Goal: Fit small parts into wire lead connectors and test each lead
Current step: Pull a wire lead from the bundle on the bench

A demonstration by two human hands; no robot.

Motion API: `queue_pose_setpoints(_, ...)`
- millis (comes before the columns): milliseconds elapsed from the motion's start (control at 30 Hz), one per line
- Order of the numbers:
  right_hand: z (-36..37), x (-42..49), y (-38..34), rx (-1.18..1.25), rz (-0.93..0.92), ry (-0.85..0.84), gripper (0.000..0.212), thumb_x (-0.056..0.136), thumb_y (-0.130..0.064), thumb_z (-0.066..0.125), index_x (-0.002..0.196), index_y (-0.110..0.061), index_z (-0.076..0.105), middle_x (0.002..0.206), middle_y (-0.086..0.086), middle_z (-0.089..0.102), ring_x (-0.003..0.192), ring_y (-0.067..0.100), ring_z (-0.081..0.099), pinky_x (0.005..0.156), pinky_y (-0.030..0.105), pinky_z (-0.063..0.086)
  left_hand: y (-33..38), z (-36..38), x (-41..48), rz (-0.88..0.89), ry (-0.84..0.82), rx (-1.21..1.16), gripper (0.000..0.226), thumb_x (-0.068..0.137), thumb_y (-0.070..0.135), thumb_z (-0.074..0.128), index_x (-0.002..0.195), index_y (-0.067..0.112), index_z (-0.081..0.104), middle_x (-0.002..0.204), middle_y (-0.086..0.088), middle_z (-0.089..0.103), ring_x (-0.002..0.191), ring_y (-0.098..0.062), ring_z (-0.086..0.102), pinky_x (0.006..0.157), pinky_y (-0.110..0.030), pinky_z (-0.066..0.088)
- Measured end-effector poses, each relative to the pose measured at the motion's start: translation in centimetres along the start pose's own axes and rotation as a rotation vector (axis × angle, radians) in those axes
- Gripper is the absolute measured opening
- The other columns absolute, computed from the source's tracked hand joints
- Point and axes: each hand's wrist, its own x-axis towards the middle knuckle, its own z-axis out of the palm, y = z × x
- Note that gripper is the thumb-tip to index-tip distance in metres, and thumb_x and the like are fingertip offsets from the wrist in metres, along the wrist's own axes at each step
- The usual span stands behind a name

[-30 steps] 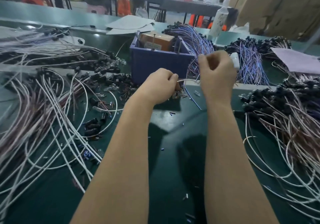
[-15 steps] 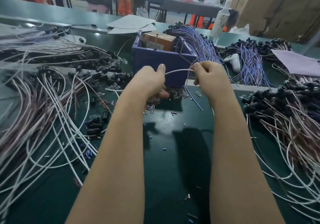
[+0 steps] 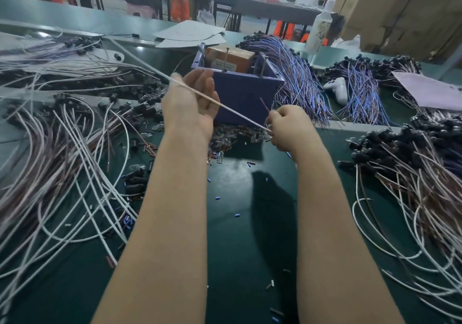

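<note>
Nearest me, both bare forearms reach out over the dark green bench (image 3: 232,253), with tiny blue and brown offcuts (image 3: 237,215) sprinkled between them. Along the bench's left edge sprawls a heap of white and brown leads (image 3: 62,173). Along the right edge lies a heap of leads with black connectors (image 3: 405,163).

Further in, my right hand (image 3: 287,126) is curled tight, pinching the end of a white lead (image 3: 240,113) down by the pile of small clear parts (image 3: 230,136). A short reddish wire (image 3: 264,104) sticks up from that grip. The white lead runs taut, up and to the left, across my left hand (image 3: 190,106), whose fingers are loose and nearly straight, lying against the lead rather than wrapped round it.

Just behind both hands, at mid-bench, stands a blue bin (image 3: 240,93) with a brown box (image 3: 232,54) inside. The box has a pale label (image 3: 223,64), print too small to read. Right of the bin there's a fan of purple-blue leads (image 3: 297,78), then a white handheld controller (image 3: 337,89). At the far edge are paper sheets (image 3: 190,34) and a white bottle (image 3: 320,28), its label blurred.
</note>
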Motion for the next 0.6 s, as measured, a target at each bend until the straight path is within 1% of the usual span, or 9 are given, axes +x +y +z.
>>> queue_pose_setpoints(33, 0.4, 0.1, 0.1, 0.028, 0.013, 0.061, 0.025, 0.099, -0.017, 0.038, 0.088, -0.006, 0.057, 0.076, 0.008, 0.053, 0.07, 0.025, 0.05, 0.063, 0.035, 0.043, 0.4, -0.3, 0.0, -0.042, 0.01, -0.155, 0.043, 0.104, 0.031, 0.024, 0.081, 0.01, 0.055, 0.07, -0.002, 0.065, 0.049, -0.008, 0.056, 0.048, -0.018, 0.043)
queue_pose_setpoints(100, 0.9, 0.3, 0.3, 0.073, 0.04, 0.156, 0.026, 0.1, -0.018, 0.037, 0.097, -0.003, 0.057, 0.086, 0.01, 0.055, 0.079, 0.027, 0.052, 0.07, 0.04, 0.045, 0.6, -0.6, -0.1, -0.024, 0.048, -0.342, 0.046, 0.104, 0.033, 0.021, 0.083, 0.007, 0.053, 0.07, -0.007, 0.064, 0.047, -0.013, 0.058, 0.046, -0.019, 0.045)
queue_pose_setpoints(200, 0.9, 0.5, 0.9, -0.035, 0.083, 0.159, 0.023, 0.1, -0.018, 0.038, 0.096, -0.004, 0.055, 0.088, 0.011, 0.055, 0.078, 0.026, 0.054, 0.063, 0.033, 0.041, -0.2, -0.4, -0.1, 0.09, 0.135, -0.38, 0.052, 0.104, 0.038, 0.018, 0.077, 0.008, 0.05, 0.057, -0.003, 0.053, 0.039, -0.011, 0.044, 0.04, -0.018, 0.035)
queue_pose_setpoints(233, 0.8, 0.5, 1.1, -0.076, 0.087, 0.141, 0.022, 0.1, -0.018, 0.039, 0.096, -0.004, 0.055, 0.088, 0.011, 0.054, 0.077, 0.026, 0.054, 0.063, 0.031, 0.04, -0.4, -0.3, 0.0, 0.122, 0.161, -0.314, 0.049, 0.104, 0.034, 0.019, 0.074, 0.009, 0.048, 0.052, 0.0, 0.045, 0.036, -0.009, 0.035, 0.037, -0.018, 0.028)
queue_pose_setpoints(300, 0.6, 0.5, 1.1, -0.072, 0.046, 0.131, 0.024, 0.1, -0.018, 0.04, 0.097, -0.002, 0.058, 0.084, 0.011, 0.057, 0.079, 0.028, 0.058, 0.067, 0.034, 0.046, -0.9, -0.5, 0.3, 0.136, 0.17, -0.051, 0.04, 0.104, 0.025, 0.025, 0.073, 0.011, 0.046, 0.046, 0.005, 0.036, 0.032, -0.006, 0.024, 0.034, -0.017, 0.02)
queue_pose_setpoints(367, 0.5, 0.1, 0.5, 0.117, -0.037, 0.164, 0.023, 0.1, -0.016, 0.039, 0.09, -0.005, 0.057, 0.072, 0.006, 0.061, 0.072, 0.025, 0.063, 0.071, 0.038, 0.052, -1.7, -0.7, 0.4, 0.075, 0.055, 0.293, 0.037, 0.104, 0.024, 0.033, 0.075, 0.011, 0.051, 0.042, 0.009, 0.035, 0.031, -0.002, 0.023, 0.032, -0.015, 0.019)
queue_pose_setpoints(467, 0.6, -0.3, -0.7, 0.373, -0.108, 0.131, 0.025, 0.101, -0.013, 0.036, 0.079, -0.013, 0.048, 0.062, 0.003, 0.061, 0.047, 0.012, 0.06, 0.053, 0.024, 0.049, -3.0, -0.7, 0.4, 0.054, -0.168, 0.704, 0.035, 0.103, 0.021, 0.039, 0.075, 0.011, 0.056, 0.048, 0.007, 0.038, 0.03, -0.001, 0.023, 0.032, -0.013, 0.019)
queue_pose_setpoints(533, 1.0, -0.5, -1.1, 0.406, -0.115, 0.09, 0.026, 0.101, -0.011, 0.037, 0.078, -0.013, 0.049, 0.062, 0.003, 0.059, 0.043, 0.009, 0.055, 0.047, 0.019, 0.044, -3.4, -0.5, 0.4, 0.097, -0.233, 0.833, 0.033, 0.102, 0.019, 0.04, 0.074, 0.012, 0.057, 0.056, 0.003, 0.041, 0.03, -0.002, 0.026, 0.034, -0.013, 0.021)
queue_pose_setpoints(600, 1.3, -0.6, -1.2, 0.435, -0.088, 0.091, 0.027, 0.1, -0.011, 0.04, 0.076, -0.014, 0.054, 0.061, 0.0, 0.054, 0.048, 0.009, 0.046, 0.049, 0.021, 0.038, -3.7, -0.6, 0.4, 0.126, -0.272, 0.876, 0.032, 0.102, 0.019, 0.04, 0.075, 0.012, 0.056, 0.06, 0.002, 0.044, 0.03, -0.001, 0.027, 0.034, -0.013, 0.022)
